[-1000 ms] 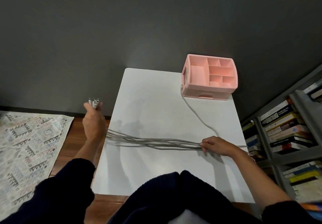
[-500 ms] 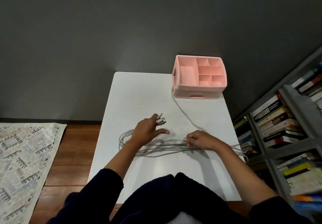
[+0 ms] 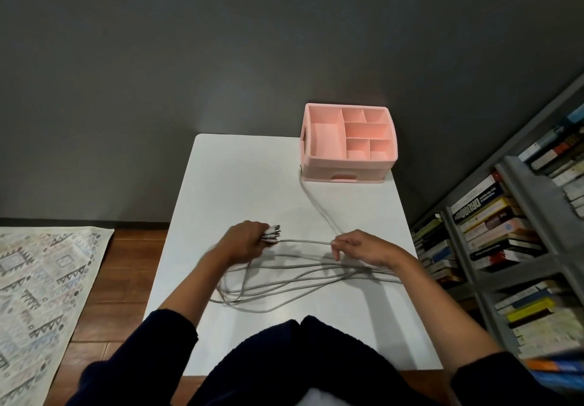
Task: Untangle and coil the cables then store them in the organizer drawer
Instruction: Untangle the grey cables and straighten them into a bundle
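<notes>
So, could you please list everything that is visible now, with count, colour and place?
table: one, white, centre
organizer: one, pink, far right corner of the table
drawer: one, pink, organizer's front, closed
cables: several strands, count unclear, grey, looped on the table; one strand reaches the organizer
connector ends: small bunch, silver-white, at the cables' left end
rug: one, pale patterned, floor at left
bookshelf: one, grey, full of books, right
wall: dark grey, behind
left hand: one, grips the connector ends
right hand: one, pinches a cable strand
</notes>
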